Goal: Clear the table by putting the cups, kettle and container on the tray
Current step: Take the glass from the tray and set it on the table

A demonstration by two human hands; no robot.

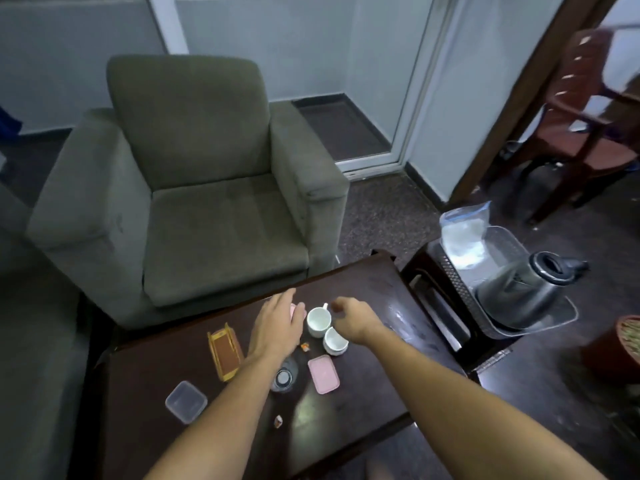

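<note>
Two white cups stand on the dark table (363, 289): the far cup (319, 321) with its handle pointing away, the near cup (335, 341) beside it. My left hand (277, 323) lies over a pink container (298, 311), mostly hiding it. My right hand (349, 318) hovers just right of the far cup's handle, fingers loosely curled and holding nothing. The steel kettle (523, 292) stands on the clear tray (561, 313) atop a stool to the right. A pink lid (323, 374) lies near the cups.
A clear square lid (186, 401), a yellow-brown box (225, 356), a small glass jar (284, 375) and two small wrappers lie on the table. A zip bag (464, 237) rests on the tray. A grey armchair (194, 188) stands behind, a potted plant (627, 341) at right.
</note>
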